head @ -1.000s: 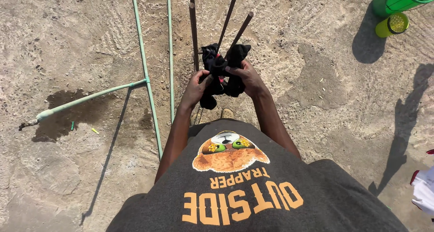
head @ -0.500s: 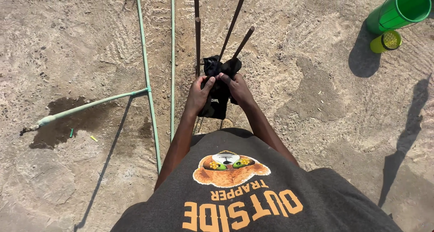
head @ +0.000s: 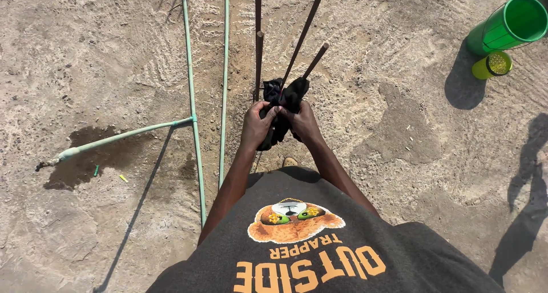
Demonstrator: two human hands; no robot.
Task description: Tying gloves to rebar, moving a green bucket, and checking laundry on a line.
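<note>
Black cloth (head: 282,99), bunched and dark, gripped at centre frame by both hands, just below the lower ends of three thin dark rods (head: 303,33) fanning up toward the top edge. Left hand (head: 257,123) curled tight round the cloth's left side, fingers wrapped; right hand (head: 302,122) clenched on its right side, touching the other hand. Pale green pipes (head: 191,99) running down the left of centre, with a branch toward a wet patch (head: 97,156) at middle left. Sandy ground (head: 399,127) all about. Green bucket (head: 508,25) tilted at upper right, a small yellow-green cup (head: 492,65) just beside it. Grey printed shirt (head: 319,247) filling the bottom edge.
</note>
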